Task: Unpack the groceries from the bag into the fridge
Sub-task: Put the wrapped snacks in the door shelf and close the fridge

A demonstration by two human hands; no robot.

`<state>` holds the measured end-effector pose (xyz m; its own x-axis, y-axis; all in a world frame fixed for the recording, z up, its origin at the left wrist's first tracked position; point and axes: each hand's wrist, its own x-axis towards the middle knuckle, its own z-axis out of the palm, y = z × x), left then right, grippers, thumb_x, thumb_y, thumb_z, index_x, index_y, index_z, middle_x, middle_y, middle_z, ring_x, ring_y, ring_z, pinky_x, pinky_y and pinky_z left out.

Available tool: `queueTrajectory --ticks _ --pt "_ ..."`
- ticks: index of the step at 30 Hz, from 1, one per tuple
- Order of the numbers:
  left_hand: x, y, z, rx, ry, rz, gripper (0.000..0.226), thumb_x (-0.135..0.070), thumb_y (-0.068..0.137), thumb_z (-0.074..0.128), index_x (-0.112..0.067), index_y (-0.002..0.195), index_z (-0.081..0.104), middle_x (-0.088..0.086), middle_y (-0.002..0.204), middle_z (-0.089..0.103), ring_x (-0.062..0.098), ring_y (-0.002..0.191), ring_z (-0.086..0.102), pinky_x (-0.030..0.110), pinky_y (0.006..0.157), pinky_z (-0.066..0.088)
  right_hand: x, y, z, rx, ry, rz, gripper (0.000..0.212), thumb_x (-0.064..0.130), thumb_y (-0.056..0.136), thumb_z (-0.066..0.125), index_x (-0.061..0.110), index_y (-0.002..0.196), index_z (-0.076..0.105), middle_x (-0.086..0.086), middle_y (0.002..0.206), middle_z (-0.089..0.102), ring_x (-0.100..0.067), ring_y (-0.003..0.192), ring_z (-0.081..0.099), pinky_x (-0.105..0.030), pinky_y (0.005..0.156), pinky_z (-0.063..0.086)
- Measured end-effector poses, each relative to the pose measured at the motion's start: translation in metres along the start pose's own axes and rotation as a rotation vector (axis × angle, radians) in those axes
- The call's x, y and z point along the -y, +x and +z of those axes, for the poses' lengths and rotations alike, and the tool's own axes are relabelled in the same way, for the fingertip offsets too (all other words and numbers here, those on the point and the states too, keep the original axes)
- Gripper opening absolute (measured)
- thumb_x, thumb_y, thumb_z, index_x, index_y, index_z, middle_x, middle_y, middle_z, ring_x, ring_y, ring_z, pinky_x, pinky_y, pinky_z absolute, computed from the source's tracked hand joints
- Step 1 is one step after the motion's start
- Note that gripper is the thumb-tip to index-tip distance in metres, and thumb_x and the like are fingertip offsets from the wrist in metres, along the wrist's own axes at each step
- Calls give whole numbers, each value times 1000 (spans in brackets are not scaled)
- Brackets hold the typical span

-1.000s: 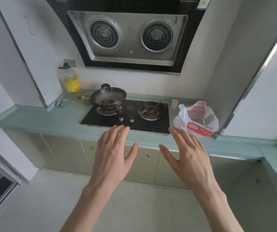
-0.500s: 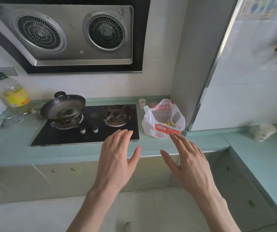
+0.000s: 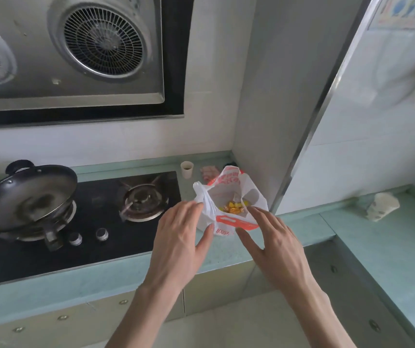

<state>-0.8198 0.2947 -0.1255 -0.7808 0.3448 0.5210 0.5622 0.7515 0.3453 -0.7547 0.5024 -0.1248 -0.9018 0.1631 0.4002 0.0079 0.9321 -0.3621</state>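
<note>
Your pale green counter (image 3: pixel 106 277) runs along the wall and turns a corner at the right, smooth and faintly speckled. Set into it is a glossy black glass hob (image 3: pixel 93 204) with a round dark wok (image 3: pixel 25 194) on the left burner. At the hob's right end sits the bag (image 3: pixel 229 194), thin white crinkled plastic with red-orange print, its mouth gaping upward. Your left hand (image 3: pixel 178 244) is spread, fingertips touching the bag's left handle and thumb against its lower front. Your right hand (image 3: pixel 274 244) is spread too, fingers laid on the bag's near rim, gripping nothing. Inside the bag lie small yellow wrapped pieces (image 3: pixel 234 205). A small paper cup (image 3: pixel 186 169) stands just behind the bag.
</note>
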Motion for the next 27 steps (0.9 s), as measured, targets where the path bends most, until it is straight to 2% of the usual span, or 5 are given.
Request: queueTrajectory --ticks 6,14,21,24,27 --pt "35 54 39 92 -61 14 51 -52 103 36 -16 131 59 -2 130 62 19 121 59 37 105 48 -14 57 37 48 -10 59 63 68 100 38 27 146 52 10 142 61 -16 124 63 -32 97 53" --pt "52 94 93 203 -116 24 45 -44 100 49 -16 133 58 -3 130 62 18 122 58 36 105 48 -48 99 71 131 -26 129 58 61 100 47 26 147 52 11 144 59 -16 110 68 -31 91 53" --pt "51 122 143 251 -114 -17 45 -46 98 48 -17 132 58 -4 129 64 16 121 59 32 106 48 -87 132 106 209 20 130 53 54 100 51 25 145 53 8 142 61 -18 119 65 -35 91 55" --pt "44 135 168 278 -116 -42 37 -39 98 55 -18 129 58 -4 125 64 16 118 60 32 100 50 -106 147 126 264 72 125 51 48 101 56 24 146 52 8 142 60 -18 121 62 -37 90 56" --pt "38 147 193 320 -145 -79 36 -37 98 52 -18 129 58 -5 123 66 16 114 61 31 95 53 -125 162 149 334 123 109 51 46 101 56 24 147 51 8 145 59 -18 124 60 -37 88 57"
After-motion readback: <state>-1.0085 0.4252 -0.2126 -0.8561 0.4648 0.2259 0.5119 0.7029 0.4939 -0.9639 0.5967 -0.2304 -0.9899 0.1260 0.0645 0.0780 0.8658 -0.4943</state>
